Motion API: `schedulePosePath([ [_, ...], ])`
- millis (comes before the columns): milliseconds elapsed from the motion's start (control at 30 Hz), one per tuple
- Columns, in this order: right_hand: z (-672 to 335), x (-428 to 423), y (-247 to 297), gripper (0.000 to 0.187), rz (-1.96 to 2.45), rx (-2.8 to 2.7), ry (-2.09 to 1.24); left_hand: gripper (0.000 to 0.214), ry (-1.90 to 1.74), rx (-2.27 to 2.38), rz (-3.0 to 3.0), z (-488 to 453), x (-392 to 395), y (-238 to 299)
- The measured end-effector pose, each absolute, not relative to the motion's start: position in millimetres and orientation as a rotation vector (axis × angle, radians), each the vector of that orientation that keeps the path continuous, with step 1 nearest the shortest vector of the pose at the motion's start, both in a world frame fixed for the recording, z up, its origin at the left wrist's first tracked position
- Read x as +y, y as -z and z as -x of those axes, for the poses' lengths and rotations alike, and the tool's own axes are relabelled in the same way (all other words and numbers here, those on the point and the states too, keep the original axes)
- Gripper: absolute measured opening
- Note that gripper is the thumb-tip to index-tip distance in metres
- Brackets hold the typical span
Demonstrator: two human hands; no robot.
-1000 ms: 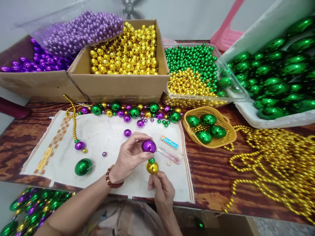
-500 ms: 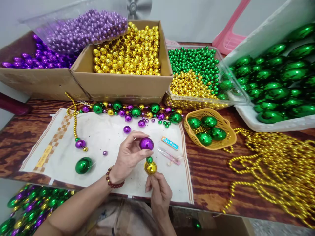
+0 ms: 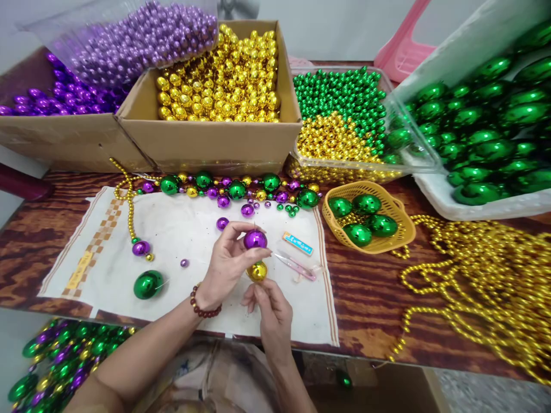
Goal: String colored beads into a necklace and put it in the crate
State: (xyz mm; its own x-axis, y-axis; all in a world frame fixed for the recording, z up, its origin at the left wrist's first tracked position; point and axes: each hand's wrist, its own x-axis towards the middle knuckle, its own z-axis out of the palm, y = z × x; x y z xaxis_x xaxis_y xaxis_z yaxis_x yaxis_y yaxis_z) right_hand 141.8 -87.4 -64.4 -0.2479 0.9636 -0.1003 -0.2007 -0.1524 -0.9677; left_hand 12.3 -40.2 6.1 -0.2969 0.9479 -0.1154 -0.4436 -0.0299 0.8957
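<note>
Between the thumb and fingers of my left hand (image 3: pixel 230 264) is a large shiny purple bead (image 3: pixel 255 240). A thin needle tip (image 3: pixel 255 225) pokes up through its top. Just below sits a gold bead (image 3: pixel 257 272), in line with the purple one; my left thumb covers the gap between them. My right hand (image 3: pixel 273 312) is closed in a pinch right under the gold bead, on the needle's lower end, which the fingers mostly hide. To the left on the white cloth (image 3: pixel 107 287) lie a big green bead (image 3: pixel 147 284) with a thread end and a small purple bead (image 3: pixel 185 263).
Pink snips (image 3: pixel 297 265) and a blue-labelled packet (image 3: pixel 298 243) lie right of my hands. A bead strand (image 3: pixel 236 190) runs along the cloth's back edge. Behind stand boxes of gold beads (image 3: pixel 215 143). A yellow basket (image 3: pixel 374 244) and gold bead chains (image 3: pixel 473 287) are rightward.
The purple and gold beads have come closer together, and the small green bead between them is now out of sight. The needle tip now shows above the purple bead. Both hands sit slightly higher.
</note>
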Motion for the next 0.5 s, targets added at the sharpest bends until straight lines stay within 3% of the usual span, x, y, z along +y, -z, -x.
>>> schedulePosePath([
  [200,-150,-84,63,0.025,1.048,-1.035,-1.730,0.040,-1.553,1.107,-0.544,-11,-36,2],
  [500,-150,-73,67,0.029,1.113,-0.918,-1.593,0.041,-1.428,1.010,-0.780,-14,-29,9],
])
